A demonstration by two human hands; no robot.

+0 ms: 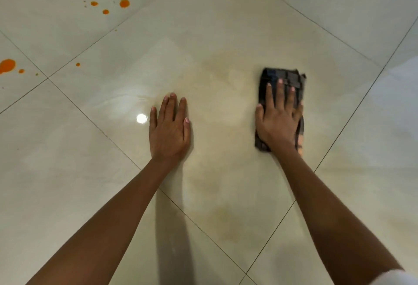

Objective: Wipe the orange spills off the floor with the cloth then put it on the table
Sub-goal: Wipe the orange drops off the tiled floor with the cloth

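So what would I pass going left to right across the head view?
Large orange spill, cluster of orange drops, left hand flat on the floor, dark cloth under the right hand.

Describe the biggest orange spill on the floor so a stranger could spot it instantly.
On the glossy cream tiled floor, look to the picture's left edge, far left of the left hand pressed flat on the tile. The large orange blob there, cut by the frame, dwarfs the small orange droplets beside it.
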